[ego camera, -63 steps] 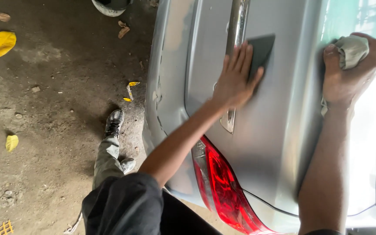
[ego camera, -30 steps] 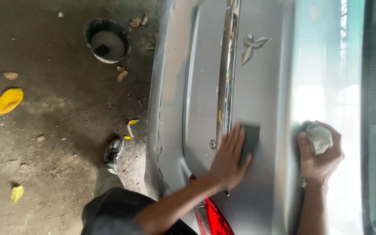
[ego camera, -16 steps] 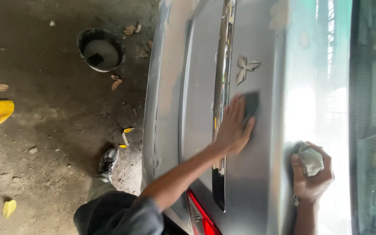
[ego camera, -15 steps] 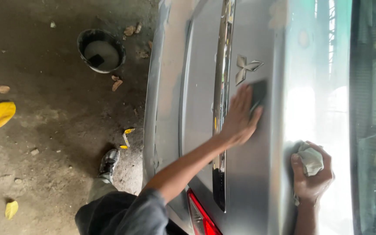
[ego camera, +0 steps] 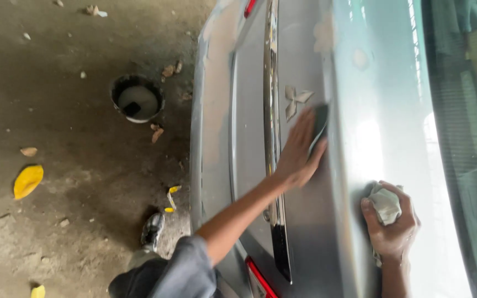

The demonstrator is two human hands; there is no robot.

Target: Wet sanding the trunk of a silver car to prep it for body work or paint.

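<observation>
My left hand (ego camera: pixel 299 152) presses a dark sanding pad (ego camera: pixel 320 124) flat against the rear of a silver car (ego camera: pixel 305 232), just right of the chrome strip (ego camera: pixel 272 99) and below the emblem (ego camera: pixel 295 101). My right hand (ego camera: pixel 390 223) rests on the top of the boot lid, closed around a crumpled pale cloth (ego camera: pixel 385 204). Dull sanded patches show on the paint above the pad.
A black bucket (ego camera: pixel 137 99) with liquid stands on the dirt floor to the left. Yellow leaves (ego camera: pixel 27 181) lie scattered on the ground. My shoe (ego camera: pixel 152 230) is beside the bumper. The red tail light (ego camera: pixel 258 278) is at the bottom; the rear window (ego camera: pixel 465 138) is at the right.
My left hand has slid the pad along the boot lid, past the chrome strip and up beside the emblem. The right hand has stayed on the lid with the cloth.
</observation>
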